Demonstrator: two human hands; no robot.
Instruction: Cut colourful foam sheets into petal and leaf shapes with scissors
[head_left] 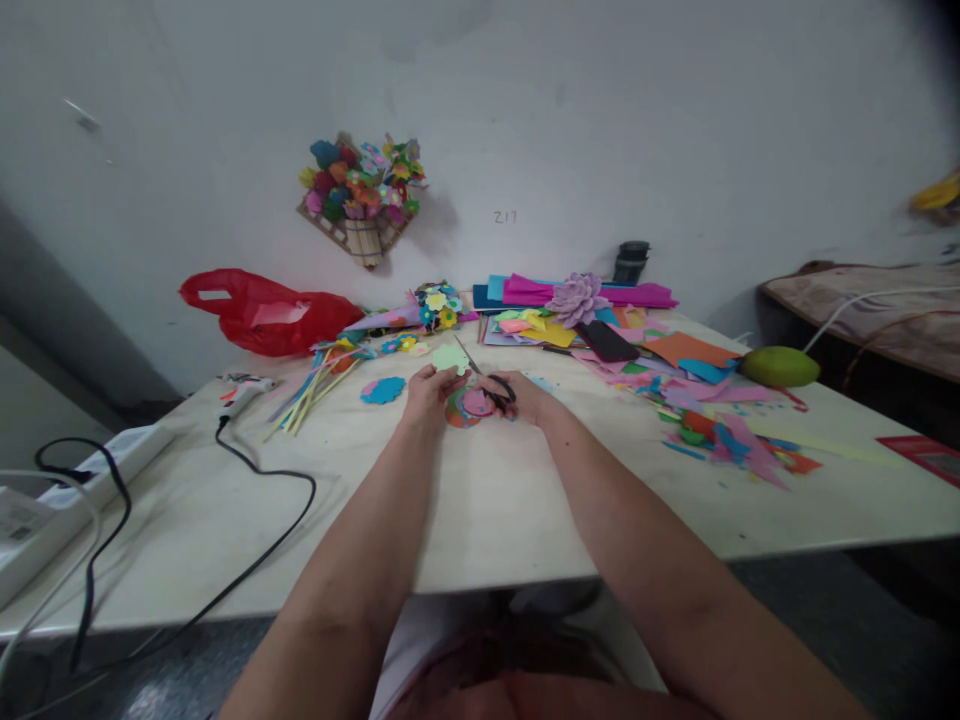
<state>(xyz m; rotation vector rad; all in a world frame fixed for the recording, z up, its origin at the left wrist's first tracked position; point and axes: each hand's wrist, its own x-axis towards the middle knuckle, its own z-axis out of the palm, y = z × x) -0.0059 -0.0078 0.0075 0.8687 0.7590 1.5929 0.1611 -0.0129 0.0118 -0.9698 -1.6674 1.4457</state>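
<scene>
Between the fingers of my left hand is a pale green paper flower with a scalloped edge. My right hand grips black-handled scissors, whose blades point up and left toward the green paper. Under and between the hands lie round paper pieces, a pink one on top and an orange one below. To the left of my left hand, a blue scalloped paper piece rests on the table.
A glue gun with a black cord, a power strip and a red plastic bag are on the left. Paper scraps, a phone and a green fruit-like object lie right. Paper flowers hang on the wall.
</scene>
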